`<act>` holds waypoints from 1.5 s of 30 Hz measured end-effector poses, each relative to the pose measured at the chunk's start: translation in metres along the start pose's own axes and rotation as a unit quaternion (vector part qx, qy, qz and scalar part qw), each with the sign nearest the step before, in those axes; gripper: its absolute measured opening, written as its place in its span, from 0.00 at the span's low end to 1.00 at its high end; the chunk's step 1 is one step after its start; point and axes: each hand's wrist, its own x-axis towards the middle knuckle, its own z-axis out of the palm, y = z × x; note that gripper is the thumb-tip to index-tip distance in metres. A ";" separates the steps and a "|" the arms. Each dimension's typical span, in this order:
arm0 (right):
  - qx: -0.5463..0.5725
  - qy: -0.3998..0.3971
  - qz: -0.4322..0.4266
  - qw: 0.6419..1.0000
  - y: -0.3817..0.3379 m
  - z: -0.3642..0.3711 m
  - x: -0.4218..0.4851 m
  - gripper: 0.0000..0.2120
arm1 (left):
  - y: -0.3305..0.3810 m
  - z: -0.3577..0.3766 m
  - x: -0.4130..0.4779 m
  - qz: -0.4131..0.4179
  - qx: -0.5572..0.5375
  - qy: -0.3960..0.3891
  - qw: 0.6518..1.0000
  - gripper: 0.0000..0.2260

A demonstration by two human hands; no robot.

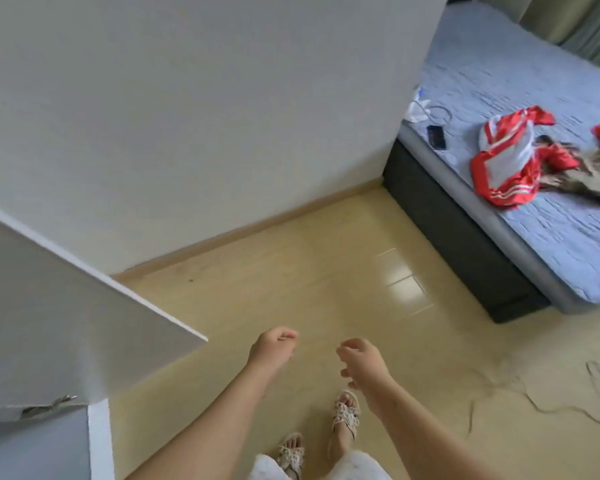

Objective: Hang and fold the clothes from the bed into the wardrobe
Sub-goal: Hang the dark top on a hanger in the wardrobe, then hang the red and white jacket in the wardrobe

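The left hand [274, 345] and right hand [361, 358] are hanging loosely curled, holding nothing, while the red top [510, 161] is lying on the bed [551, 244] at one o'clock, nearer the right.

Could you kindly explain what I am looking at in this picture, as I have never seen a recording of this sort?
There is no machine here. A person wears a wide-angle camera on the head, so this single picture looks forward and down over their own arms. The left hand and the right hand are out in front, fingers loosely curled, holding nothing. Below them are the person's sandals on a pale floor. At the upper right is the bed. On it lie a red and white garment, a brownish garment beside it, and a small dark device near the edge. The white panel at the left looks like an open wardrobe door.
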 end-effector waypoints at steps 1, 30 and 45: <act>0.031 0.015 0.013 0.999 0.005 -0.011 -0.002 0.11 | 0.008 0.011 0.003 0.010 0.009 -0.015 1.000 0.09; 0.427 0.258 -0.005 0.866 0.054 -0.540 0.097 0.05 | 0.420 0.472 0.004 0.195 0.063 -0.228 0.952 0.08; 0.401 0.227 0.013 0.887 -0.017 -0.767 0.267 0.06 | 0.624 0.657 0.129 0.187 0.091 -0.221 0.953 0.10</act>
